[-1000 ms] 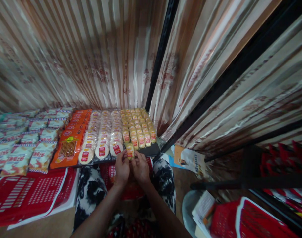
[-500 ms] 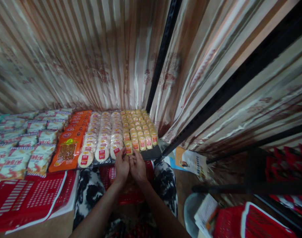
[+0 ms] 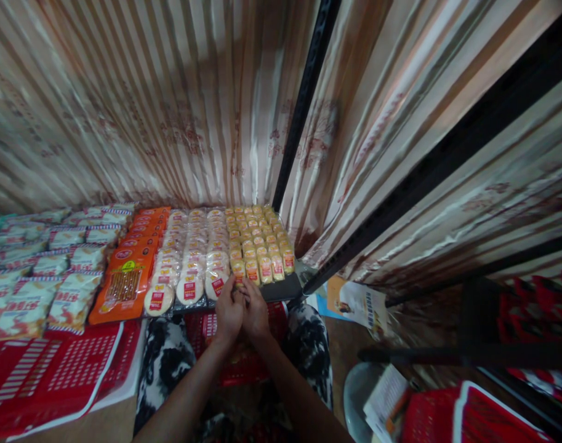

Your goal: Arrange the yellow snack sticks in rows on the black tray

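Close together at the shelf's front edge are my left hand [image 3: 229,314] and my right hand [image 3: 255,311], their curled fingertips meeting. Both are closed, and whatever lies between the fingers is hidden. Just beyond them stand rows of small yellow wrapped snack packs [image 3: 264,269] with red labels; the fingertips are nearest the front-left pack [image 3: 238,268], and I cannot tell whether they touch it. Left of these lie rows of round white wrapped crackers [image 3: 189,289], also red-labelled. A red basket [image 3: 274,317] shows between my knees, partly covered by my forearms.
Orange stick-snack packets [image 3: 122,283] and white snack bags [image 3: 72,301] fill the shelf's left side. A red basket [image 3: 68,369] sits below them. Black posts [image 3: 303,111] rise at the right. A grey bin [image 3: 354,394] and another red basket [image 3: 431,412] stand lower right.
My hands have drawn slightly down and closer together, away from the yellow packs. The front-left yellow pack now sits a little farther back, in line with its row.
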Demonstrator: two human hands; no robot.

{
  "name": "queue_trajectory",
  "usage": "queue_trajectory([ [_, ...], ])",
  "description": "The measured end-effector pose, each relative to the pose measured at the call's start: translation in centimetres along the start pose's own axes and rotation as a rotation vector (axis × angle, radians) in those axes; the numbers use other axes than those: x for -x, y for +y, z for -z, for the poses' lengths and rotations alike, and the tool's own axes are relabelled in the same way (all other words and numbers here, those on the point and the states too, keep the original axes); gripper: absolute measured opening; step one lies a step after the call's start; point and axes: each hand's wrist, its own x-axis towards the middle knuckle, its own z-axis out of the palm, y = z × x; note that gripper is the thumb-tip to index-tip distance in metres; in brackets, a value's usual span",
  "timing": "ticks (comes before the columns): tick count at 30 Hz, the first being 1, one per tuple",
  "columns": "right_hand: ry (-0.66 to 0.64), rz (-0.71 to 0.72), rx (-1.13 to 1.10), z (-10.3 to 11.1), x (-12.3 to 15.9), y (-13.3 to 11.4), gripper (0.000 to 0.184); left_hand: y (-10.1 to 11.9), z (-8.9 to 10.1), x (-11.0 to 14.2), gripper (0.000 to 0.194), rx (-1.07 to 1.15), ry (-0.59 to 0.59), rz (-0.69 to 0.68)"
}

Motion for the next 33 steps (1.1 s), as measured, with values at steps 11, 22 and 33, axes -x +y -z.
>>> queue_trajectory([
  [11, -0.023, 0.059, 0.068, 0.0, 0.3, 0.7, 0.043, -1.0, -0.1, 0.0, 0.048, -0.097, -0.024, -0.094],
  [22, -0.010, 0.044, 0.069, 0.0, 0.6, 0.0, 0.041, -0.7, 0.0, 0.1, 0.044, -0.112, -0.036, -0.133],
  [33, -0.042, -0.014, 0.025, -0.2, 0.6, -0.3, 0.041, -1.2, -0.4, 0.0, 0.042, -0.103, -0.013, -0.189],
])
